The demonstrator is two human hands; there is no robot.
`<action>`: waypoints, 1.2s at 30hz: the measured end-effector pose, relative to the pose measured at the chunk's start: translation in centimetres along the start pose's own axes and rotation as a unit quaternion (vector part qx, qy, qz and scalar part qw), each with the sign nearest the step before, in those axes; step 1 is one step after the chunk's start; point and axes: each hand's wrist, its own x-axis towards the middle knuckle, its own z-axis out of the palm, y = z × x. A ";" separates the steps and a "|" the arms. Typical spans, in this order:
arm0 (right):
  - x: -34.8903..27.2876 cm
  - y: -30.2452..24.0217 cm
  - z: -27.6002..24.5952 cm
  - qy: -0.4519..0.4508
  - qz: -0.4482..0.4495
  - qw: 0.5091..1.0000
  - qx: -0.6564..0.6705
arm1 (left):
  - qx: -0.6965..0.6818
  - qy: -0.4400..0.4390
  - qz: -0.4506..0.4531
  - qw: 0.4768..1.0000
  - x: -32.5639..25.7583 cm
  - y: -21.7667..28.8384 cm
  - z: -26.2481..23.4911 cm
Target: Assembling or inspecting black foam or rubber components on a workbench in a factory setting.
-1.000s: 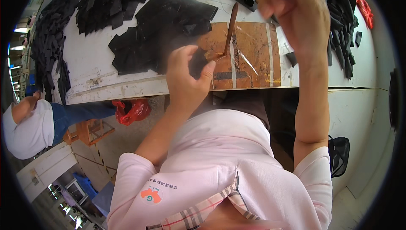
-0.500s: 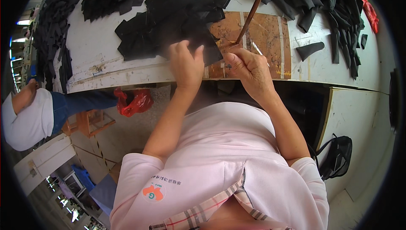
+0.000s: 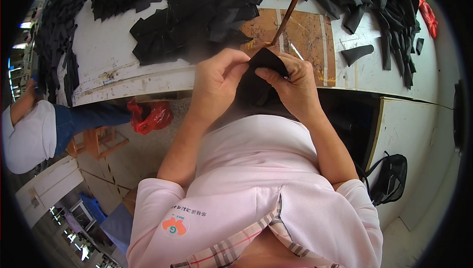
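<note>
Item: one black cloth piece (image 3: 266,60), folded or bent, held up between two hands at the desk's (image 3: 106,46) near edge, above the front of a brown board (image 3: 308,28). Its lower part drops toward the wearer's lap, dark against dark, so its long axis cannot be told from where I stand.

Left hand (image 3: 214,83): grip closed to a pinch, thumb and forefinger together on the piece's left edge. The cloth lies to its right.

Right hand (image 3: 299,86): grip closed, thumb flat over the near face, fingers behind. The cloth lies to its left.

Fixture: one brown pointed rod (image 3: 290,9), rising from the board and leaning toward the desk's far edge and slightly right. Its foot sits just beyond the top of the cloth, partly hidden; contact cannot be told. The right hand appears the nearer to that foot.

Stock, left of the board: a spread pile of flat black pieces (image 3: 197,19).

Stock, toward the desk's far right corner: a heap of black tubes (image 3: 389,17); one lone tube (image 3: 357,54) lies apart, nearer the front edge.
</note>
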 end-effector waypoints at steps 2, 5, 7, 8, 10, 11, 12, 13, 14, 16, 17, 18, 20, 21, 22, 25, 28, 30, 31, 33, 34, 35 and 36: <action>-0.2 -0.9 0.1 0.078 -0.053 0.989 -0.113 | -0.041 0.071 -0.026 0.996 -0.3 -0.4 1.3; -0.2 -0.7 -0.1 0.127 -0.103 0.960 -0.226 | -0.111 0.132 -0.083 0.982 -1.0 0.6 1.6; -0.1 -0.5 -0.2 0.137 -0.121 0.953 -0.242 | -0.256 0.086 -0.176 0.947 -1.5 2.0 1.5; -0.1 -0.4 -0.2 0.149 -0.140 0.944 -0.258 | -0.284 0.063 -0.176 0.940 -1.7 2.1 1.5; -0.3 0.0 -0.2 0.146 -0.154 0.938 -0.273 | -0.287 0.052 -0.197 0.936 -1.5 2.8 1.5; -0.4 0.2 -0.2 0.144 -0.169 0.931 -0.289 | -0.290 0.040 -0.216 0.931 -1.4 3.0 1.5; -0.4 0.3 -0.3 0.143 -0.169 0.932 -0.287 | -0.288 0.041 -0.217 0.932 -1.2 3.0 1.5; -0.4 0.3 -0.3 0.142 -0.198 0.919 -0.311 | -0.290 0.036 -0.234 0.927 -1.0 2.9 1.4; -0.3 0.4 -0.4 0.142 -0.226 0.904 -0.335 | -0.291 0.030 -0.251 0.923 -0.8 2.8 1.4; -0.4 0.7 -0.7 0.130 -0.226 0.890 -0.374 | -0.288 0.035 -0.257 0.922 -0.6 2.7 1.5; -0.5 0.8 -0.8 0.118 -0.226 0.874 -0.413 | -0.286 0.040 -0.261 0.921 -0.5 2.6 1.6; -0.4 0.9 -0.8 0.119 -0.226 0.874 -0.413 | -0.285 0.039 -0.262 0.921 -0.4 2.5 1.7; -0.4 1.2 -0.8 0.145 -0.305 0.819 -0.464 | -0.290 0.049 -0.275 0.915 -0.3 2.2 1.9; -0.5 1.4 -0.7 0.146 -0.305 0.819 -0.464 | -0.290 0.048 -0.274 0.916 -0.2 1.9 2.1; -0.6 1.5 -0.6 0.136 -0.321 0.813 -0.467 | -0.283 0.060 -0.266 0.920 -0.1 1.7 2.3; -1.4 0.5 -0.9 0.064 -0.309 0.838 -0.445 | -0.235 0.073 -0.221 0.944 -0.2 1.1 2.6; -1.7 -0.8 -1.1 0.018 -0.098 0.992 -0.077 | -0.181 0.068 -0.147 0.970 -0.6 1.3 3.0; -1.6 -0.9 -0.8 0.038 -0.087 0.993 -0.065 | -0.152 0.058 -0.110 0.981 -0.8 1.9 3.2; -1.6 -0.8 -0.6 0.056 -0.072 0.994 -0.052 | -0.152 0.058 -0.108 0.981 -0.9 2.0 3.3; -1.2 -0.2 -0.3 0.069 -0.126 0.987 -0.069 | -0.053 0.080 -0.082 0.992 -1.0 1.9 3.4; -1.1 -0.2 0.0 0.086 -0.149 0.978 -0.119 | 0.044 0.116 -0.014 0.992 -1.2 1.1 3.7; -1.0 -0.2 0.2 0.102 -0.173 0.965 -0.169 | 0.045 0.119 -0.013 0.992 -1.2 1.0 3.9; -0.9 -0.3 0.4 0.113 -0.185 0.953 -0.211 | 0.042 0.163 0.002 0.986 -1.1 1.0 4.2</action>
